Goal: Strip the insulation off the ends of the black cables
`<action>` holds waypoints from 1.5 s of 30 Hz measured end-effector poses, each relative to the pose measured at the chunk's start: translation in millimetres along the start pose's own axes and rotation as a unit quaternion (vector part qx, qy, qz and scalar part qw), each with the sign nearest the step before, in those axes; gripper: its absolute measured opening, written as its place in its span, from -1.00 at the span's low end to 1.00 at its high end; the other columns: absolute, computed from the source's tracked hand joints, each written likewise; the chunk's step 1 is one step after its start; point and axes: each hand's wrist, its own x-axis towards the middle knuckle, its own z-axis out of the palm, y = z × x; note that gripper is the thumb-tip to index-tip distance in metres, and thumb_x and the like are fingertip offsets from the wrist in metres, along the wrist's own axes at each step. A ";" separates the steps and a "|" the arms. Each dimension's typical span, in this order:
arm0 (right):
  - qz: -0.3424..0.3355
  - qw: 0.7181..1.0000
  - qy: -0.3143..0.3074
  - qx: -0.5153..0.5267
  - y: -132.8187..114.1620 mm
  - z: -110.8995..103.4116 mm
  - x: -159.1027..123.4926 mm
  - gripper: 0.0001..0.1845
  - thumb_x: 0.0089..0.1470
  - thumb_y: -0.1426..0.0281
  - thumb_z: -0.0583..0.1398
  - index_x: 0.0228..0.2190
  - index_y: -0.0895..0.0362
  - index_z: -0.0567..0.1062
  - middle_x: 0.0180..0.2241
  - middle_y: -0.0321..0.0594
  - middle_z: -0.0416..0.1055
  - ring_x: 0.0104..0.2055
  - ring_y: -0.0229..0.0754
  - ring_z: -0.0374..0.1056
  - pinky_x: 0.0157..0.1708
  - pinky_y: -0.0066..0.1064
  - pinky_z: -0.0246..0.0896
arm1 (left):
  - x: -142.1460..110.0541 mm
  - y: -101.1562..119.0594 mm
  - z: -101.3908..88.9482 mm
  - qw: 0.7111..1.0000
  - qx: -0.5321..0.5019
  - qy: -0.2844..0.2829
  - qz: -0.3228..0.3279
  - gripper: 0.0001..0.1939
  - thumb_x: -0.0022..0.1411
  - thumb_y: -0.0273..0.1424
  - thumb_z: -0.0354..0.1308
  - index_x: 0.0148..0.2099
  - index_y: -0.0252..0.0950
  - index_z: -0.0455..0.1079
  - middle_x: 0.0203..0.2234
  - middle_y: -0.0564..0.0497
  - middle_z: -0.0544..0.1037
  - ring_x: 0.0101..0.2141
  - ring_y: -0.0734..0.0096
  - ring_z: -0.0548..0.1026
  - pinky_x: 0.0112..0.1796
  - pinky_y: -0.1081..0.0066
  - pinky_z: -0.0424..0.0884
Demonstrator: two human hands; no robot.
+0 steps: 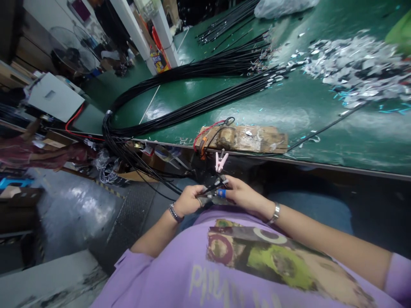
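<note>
My left hand [190, 200] is closed around black cables [212, 186] just in front of my body, below the table edge. Close beside it, my right hand [242, 196] pinches the cable ends, which show light grey tips. A blue band [221, 193] wraps one finger of that hand. Grey finger coverings seem to be on some fingertips, though blur hides the detail. Just beyond the hands, a pink clothes-peg-like clip [221, 161] hangs at the wooden block [260, 139] on the table edge. Black cable strands [138, 164] run down from the table towards my left hand.
A long looped bundle of black cables [180, 112] lies on the green table [199, 92]. Silvery foil scraps [356, 68] are heaped at the right. One loose cable [327, 127] reaches the block. A white box [55, 97] stands left; a person's arm [41, 152] shows there.
</note>
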 end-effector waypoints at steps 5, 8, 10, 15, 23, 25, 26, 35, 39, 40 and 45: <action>0.251 0.933 -0.126 0.224 7.8 -5.0 0.9 -0.76 -0.46 0.53 0.20 -0.60 0.14 0.26 -0.74 -0.48 0.11 -0.71 -0.48 -0.10 -0.73 -0.59 -0.28 | 0.8 4.8 -0.7 0.997 0.040 -0.048 0.053 -0.60 -0.10 -0.08 0.29 -0.57 -0.34 0.36 -0.70 0.11 0.36 -0.62 0.58 0.23 -0.53 0.55 0.22; 0.256 0.927 -0.124 0.245 6.4 -5.0 -0.1 -0.72 -0.49 0.54 0.25 -0.60 0.15 0.29 -0.74 -0.47 0.15 -0.71 -0.49 -0.08 -0.73 -0.59 -0.25 | 1.1 4.5 0.5 0.998 0.018 -0.033 0.055 -0.60 -0.12 -0.09 0.30 -0.57 -0.34 0.35 -0.70 0.10 0.37 -0.62 0.58 0.26 -0.53 0.55 0.25; 0.211 0.940 -0.077 0.258 2.8 -2.1 -0.8 -0.69 -0.47 0.49 0.31 -0.62 0.15 0.27 -0.73 -0.47 0.14 -0.69 -0.49 -0.06 -0.71 -0.59 -0.22 | 1.4 1.5 3.7 0.999 -0.010 0.023 0.031 -0.63 -0.07 -0.12 0.27 -0.54 -0.34 0.32 -0.72 0.12 0.34 -0.65 0.59 0.24 -0.57 0.56 0.22; 0.101 0.971 0.018 0.218 -7.4 6.1 -2.6 -0.60 -0.43 0.37 0.39 -0.58 0.14 0.27 -0.69 -0.50 0.12 -0.69 -0.47 -0.04 -0.70 -0.55 -0.19 | 3.8 -2.3 16.2 0.988 -0.021 0.151 0.011 -0.79 0.01 -0.29 0.19 -0.47 -0.32 0.28 -0.73 0.17 0.29 -0.69 0.63 0.20 -0.62 0.58 0.16; 0.115 0.976 0.039 0.179 -9.7 8.1 -5.7 -0.58 -0.42 0.40 0.33 -0.47 0.10 0.25 -0.66 -0.50 0.20 -0.68 -0.45 0.01 -0.72 -0.56 -0.18 | 10.3 -11.1 22.0 0.967 0.086 0.235 0.052 -0.97 0.01 -0.50 0.11 -0.44 -0.32 0.30 -0.62 0.13 0.39 -0.55 0.58 0.28 -0.50 0.56 0.22; 0.140 0.969 0.009 0.204 -7.6 7.4 -6.5 -0.57 -0.43 0.44 0.31 -0.45 0.09 0.24 -0.66 -0.49 0.20 -0.68 -0.45 0.00 -0.72 -0.58 -0.21 | 11.8 -10.5 19.6 0.968 0.056 0.240 0.034 -0.94 0.02 -0.47 0.13 -0.44 -0.31 0.28 -0.65 0.14 0.37 -0.60 0.60 0.27 -0.55 0.58 0.21; 0.144 0.967 0.006 0.209 -6.7 6.8 -6.7 -0.58 -0.43 0.45 0.30 -0.45 0.09 0.24 -0.67 -0.50 0.19 -0.68 -0.45 -0.01 -0.72 -0.58 -0.23 | 11.8 -8.7 18.1 0.971 0.034 0.235 0.021 -0.91 0.02 -0.44 0.14 -0.46 -0.31 0.27 -0.68 0.15 0.35 -0.63 0.61 0.26 -0.59 0.59 0.19; 0.092 0.989 0.050 0.101 -7.4 4.5 -6.2 -0.64 -0.24 0.17 0.29 -0.51 0.11 0.29 -0.72 -0.49 0.13 -0.70 -0.44 -0.11 -0.71 -0.54 -0.24 | -4.5 8.9 10.6 0.978 -0.040 0.203 0.008 -0.69 0.03 -0.18 0.20 -0.49 -0.32 0.27 -0.72 0.14 0.38 -0.72 0.65 0.29 -0.67 0.62 0.22; 0.020 0.999 0.039 0.022 -12.0 6.3 -3.4 -0.61 -0.21 0.11 0.29 -0.44 0.15 0.40 -0.60 -0.40 0.25 -0.57 -0.36 0.07 -0.58 -0.49 -0.01 | -7.5 6.0 13.1 0.982 -0.045 0.186 0.001 -0.66 -0.02 -0.16 0.24 -0.51 -0.32 0.28 -0.72 0.13 0.40 -0.72 0.64 0.30 -0.66 0.61 0.25; 0.002 0.999 0.036 0.004 -12.5 6.2 -2.0 -0.61 -0.21 0.09 0.29 -0.48 0.15 0.40 -0.57 -0.38 0.27 -0.53 -0.33 0.11 -0.53 -0.47 0.05 | -7.6 5.8 12.9 0.983 -0.047 0.180 -0.005 -0.65 -0.03 -0.15 0.25 -0.51 -0.32 0.29 -0.72 0.13 0.40 -0.71 0.63 0.31 -0.65 0.61 0.25; -0.039 0.999 -0.001 -0.021 -9.9 3.0 2.1 -0.58 -0.21 0.04 0.29 -0.57 0.15 0.38 -0.54 -0.33 0.32 -0.45 -0.28 0.18 -0.39 -0.41 0.15 | -5.9 10.9 -1.5 0.996 -0.062 0.030 -0.052 -0.56 -0.05 -0.04 0.24 -0.53 -0.37 0.36 -0.69 0.03 0.46 -0.67 0.56 0.39 -0.63 0.58 0.28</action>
